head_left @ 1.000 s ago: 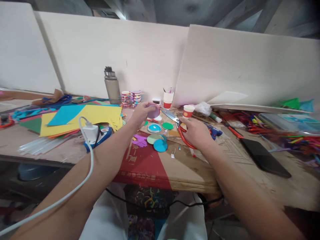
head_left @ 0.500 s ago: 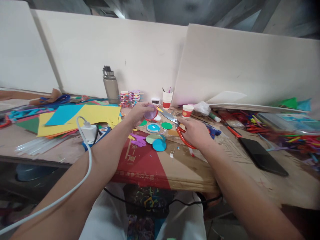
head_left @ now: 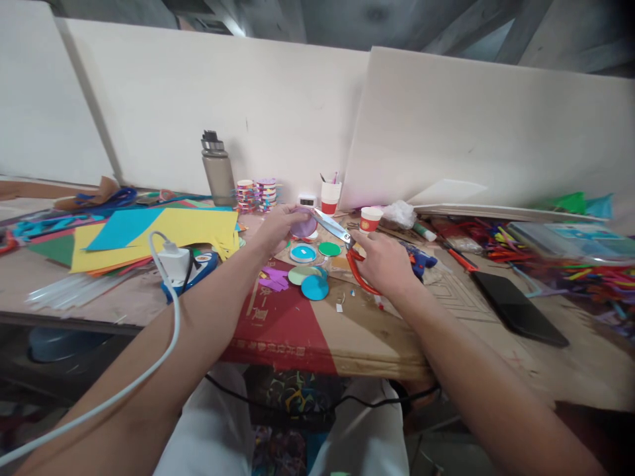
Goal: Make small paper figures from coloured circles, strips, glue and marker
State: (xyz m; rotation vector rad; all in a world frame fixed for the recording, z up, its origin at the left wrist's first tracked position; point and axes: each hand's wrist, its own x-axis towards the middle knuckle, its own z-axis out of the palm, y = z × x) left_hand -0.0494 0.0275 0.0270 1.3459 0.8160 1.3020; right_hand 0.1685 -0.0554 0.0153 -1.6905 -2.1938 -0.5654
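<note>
A purple paper disc (head_left: 303, 225) is pinched in the fingers of the left hand (head_left: 278, 227), held just above the table (head_left: 446, 330) near its far middle. Red-handled scissors (head_left: 347, 248) are gripped by the right hand (head_left: 381, 261), fingers closed through the loops — the blades are slightly parted, their tips at the disc's right edge. Just nearer lie cut paper circles (head_left: 312, 281) in blue and green. A grey bottle (head_left: 217, 170) stands far left; a black phone (head_left: 518, 307) lies to the right.
</note>
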